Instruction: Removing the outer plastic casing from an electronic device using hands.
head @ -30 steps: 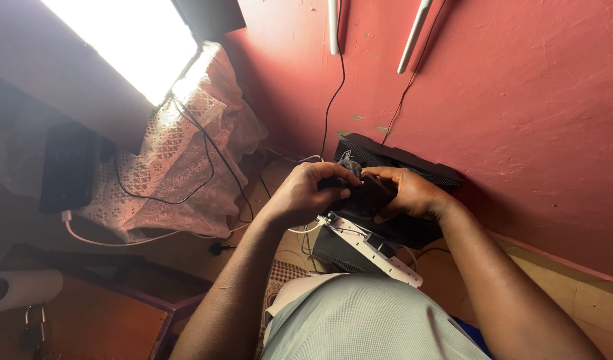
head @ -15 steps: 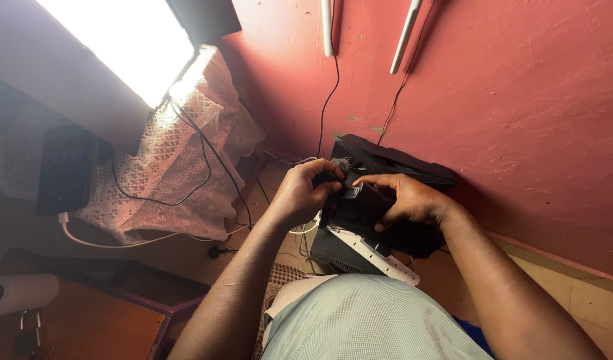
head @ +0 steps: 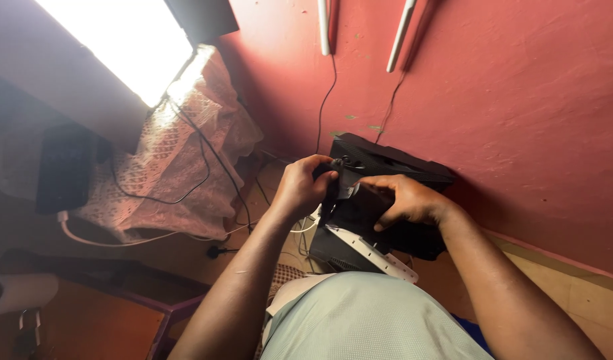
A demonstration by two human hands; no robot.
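Note:
A black bag [head: 386, 167] leans against the red wall. My left hand [head: 303, 187] pinches a small dark part at the bag's upper left edge, fingers curled on it. My right hand [head: 406, 200] lies flat on the bag's black front panel, pressing it, with the fingers spread toward the left. A white strip [head: 373, 253] runs along the bag's lower edge. What sits between my left fingers is too dark to name.
A lace cloth [head: 180, 180] covers a piece of furniture at the left, with black cables [head: 206, 160] draped over it. A black box [head: 63, 170] stands at far left. Two white rods [head: 324, 27] hang on the red wall [head: 520, 100]. A bright window [head: 120, 47] is above.
The view has shifted slightly. My left hand has curled tighter at the bag's upper edge, and my right hand has slid down onto the front panel.

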